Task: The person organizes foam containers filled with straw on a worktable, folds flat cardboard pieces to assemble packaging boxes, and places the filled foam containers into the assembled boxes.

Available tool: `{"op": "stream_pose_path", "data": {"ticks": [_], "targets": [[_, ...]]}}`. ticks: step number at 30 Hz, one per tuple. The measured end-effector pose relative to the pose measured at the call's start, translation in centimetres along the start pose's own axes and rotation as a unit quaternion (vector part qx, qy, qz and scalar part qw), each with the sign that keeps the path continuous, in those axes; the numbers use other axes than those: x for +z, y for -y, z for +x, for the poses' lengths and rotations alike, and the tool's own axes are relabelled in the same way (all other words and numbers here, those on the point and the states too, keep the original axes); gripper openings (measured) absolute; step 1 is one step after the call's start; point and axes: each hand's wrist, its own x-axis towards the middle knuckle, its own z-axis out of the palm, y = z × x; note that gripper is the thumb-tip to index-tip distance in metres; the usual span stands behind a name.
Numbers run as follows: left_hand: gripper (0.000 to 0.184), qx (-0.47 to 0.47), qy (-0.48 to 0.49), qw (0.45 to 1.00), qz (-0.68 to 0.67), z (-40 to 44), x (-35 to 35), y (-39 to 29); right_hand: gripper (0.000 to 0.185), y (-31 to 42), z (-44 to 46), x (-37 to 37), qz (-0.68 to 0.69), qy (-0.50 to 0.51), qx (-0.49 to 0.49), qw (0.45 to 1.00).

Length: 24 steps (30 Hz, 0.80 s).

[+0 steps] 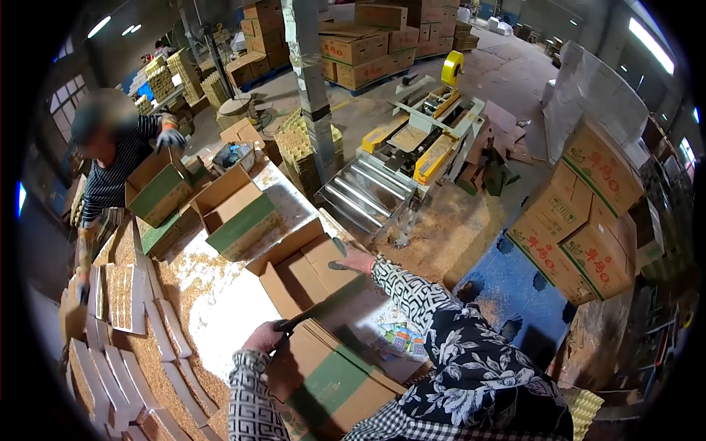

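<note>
My left hand [266, 338], in a glove with dark fingertips, grips the upper left edge of a brown cardboard box [298, 354] with a green band, close to my body. Farther ahead stands an open cardboard box [283, 294], and its inside looks bare. My right hand [354, 261], also gloved, holds the right rim of that open box, thumb and fingers apart over its edge. Beside the nearer box, several small printed leaflets [404, 339] lie on the white tabletop.
Across the table a co-worker [110, 162] handles a green-banded box [158, 187]; another open box [235, 213] stands nearby. White foam trays [125, 298] lie among husks at left. A roller conveyor [368, 191] is beyond; stacked printed cartons [577, 220] stand at right.
</note>
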Motion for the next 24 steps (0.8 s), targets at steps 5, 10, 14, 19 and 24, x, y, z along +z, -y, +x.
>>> {"op": "stream_pose_path", "data": {"ticks": [5, 10, 14, 19, 24], "targets": [[0.051, 0.058, -0.515, 0.854, -0.041, -15.9, 2.6, 6.0, 0.048, 14.2, -7.4, -6.7, 0.136, -0.261, 0.040, 0.955], [0.065, -0.331, -0.522, 0.783, 0.073, -24.1, 11.0, 20.0, 0.062, 26.5, -22.6, -0.8, 0.032, -0.117, -0.075, 0.990], [0.089, -0.324, -0.342, 0.833, 0.292, -24.5, 15.6, 19.6, 0.088, 29.3, -24.4, 6.2, -0.235, -0.030, 0.002, 0.972], [0.054, -0.116, -0.588, 0.776, 0.199, -33.4, 14.3, 4.2, 0.091, 29.8, -22.0, 5.5, -0.220, -0.049, 0.017, 0.974], [0.053, -0.050, -0.666, 0.724, 0.171, -32.4, 10.5, 9.8, 0.077, 28.3, -19.4, 3.9, -0.120, -0.237, 0.119, 0.957]]}}
